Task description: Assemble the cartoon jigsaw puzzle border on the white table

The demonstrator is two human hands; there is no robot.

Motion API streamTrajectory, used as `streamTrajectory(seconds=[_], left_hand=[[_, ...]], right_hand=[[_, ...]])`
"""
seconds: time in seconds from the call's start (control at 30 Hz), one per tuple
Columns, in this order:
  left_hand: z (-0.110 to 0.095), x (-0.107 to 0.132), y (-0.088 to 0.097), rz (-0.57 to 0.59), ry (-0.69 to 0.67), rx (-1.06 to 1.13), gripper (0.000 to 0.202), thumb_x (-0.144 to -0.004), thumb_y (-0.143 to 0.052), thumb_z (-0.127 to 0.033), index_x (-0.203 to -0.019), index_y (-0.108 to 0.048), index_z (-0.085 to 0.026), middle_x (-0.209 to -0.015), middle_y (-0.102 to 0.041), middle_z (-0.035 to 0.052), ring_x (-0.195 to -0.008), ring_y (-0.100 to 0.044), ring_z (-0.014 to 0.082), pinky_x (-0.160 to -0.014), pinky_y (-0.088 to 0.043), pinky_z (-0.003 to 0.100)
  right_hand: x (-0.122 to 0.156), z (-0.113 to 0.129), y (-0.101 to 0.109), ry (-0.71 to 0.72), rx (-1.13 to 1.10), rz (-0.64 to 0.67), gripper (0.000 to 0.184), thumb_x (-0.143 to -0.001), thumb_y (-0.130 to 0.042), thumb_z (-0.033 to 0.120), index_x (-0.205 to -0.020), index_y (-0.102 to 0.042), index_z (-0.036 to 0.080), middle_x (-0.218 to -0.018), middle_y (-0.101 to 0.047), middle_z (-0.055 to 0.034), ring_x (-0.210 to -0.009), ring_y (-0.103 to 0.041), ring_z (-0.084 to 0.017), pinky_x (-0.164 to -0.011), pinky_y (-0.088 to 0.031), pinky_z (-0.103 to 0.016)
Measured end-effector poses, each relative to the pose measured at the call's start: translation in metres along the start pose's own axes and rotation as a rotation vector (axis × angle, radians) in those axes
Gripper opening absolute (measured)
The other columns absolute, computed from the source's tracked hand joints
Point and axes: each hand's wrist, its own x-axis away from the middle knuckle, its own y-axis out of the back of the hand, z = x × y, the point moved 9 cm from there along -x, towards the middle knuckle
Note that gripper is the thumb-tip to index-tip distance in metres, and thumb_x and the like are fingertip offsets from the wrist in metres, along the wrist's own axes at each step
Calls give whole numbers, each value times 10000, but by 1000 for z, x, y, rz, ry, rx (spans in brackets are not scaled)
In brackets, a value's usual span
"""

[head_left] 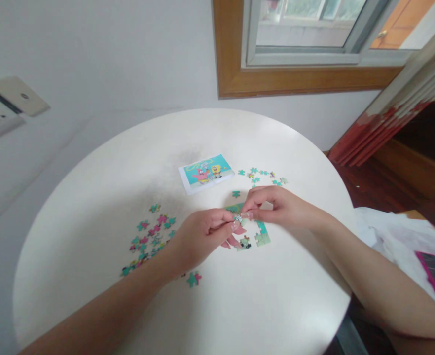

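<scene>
Angling inward, left hand (201, 231) and right hand (283, 207) meet above the partial jigsaw puzzle (263, 238), pinching one puzzle piece (238, 218) in a shared grip.

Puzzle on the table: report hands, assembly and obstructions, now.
Left hand pinching a small piece, right hand close against it. Joined puzzle section below, gaps showing, partly hidden by hands. Picture card beyond.

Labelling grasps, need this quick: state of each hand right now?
Left hand: closed, holding a small puzzle piece.
Right hand: at the same piece; cannot tell whether it is closed on it.
</scene>
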Motion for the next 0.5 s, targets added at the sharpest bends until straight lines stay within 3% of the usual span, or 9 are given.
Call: streamTrajectory(seconds=[0.1, 0.3, 0.5], left_hand=[[-1, 1, -1, 13, -13, -2, 275, -896, -545, -373, -923, -714, -158, -890, -797, 70, -728, -744, 170, -675, -580, 252], [-6, 3, -5, 69, -72, -119, 281, -925, -495, -315, -876, -731, -170, -737, -763, 30, -667, -698, 145, -639, -532, 224], [-10, 4, -12, 119, -101, -264, 309, -931, -440, -267, -798, -706, -184, -631, -683, -13, -560, -602, 113, -529, -410, 194]], right_hand=[[2, -2, -2, -19, -22, 41, 152, -925, -621, 269, -951, -742, 182, -860, -685, -25, -767, -609, -127, -719, -477, -274], [6, -5, -7, -53, -39, 143, 146, -916, -626, 258, -949, -746, 182, -859, -676, -21, -764, -605, -123, -710, -486, -258], [7, -4, -12, -34, -58, 202, 169, -927, -628, 295, -956, -746, 178, -871, -669, -24, -789, -611, -128, -752, -491, -264]])
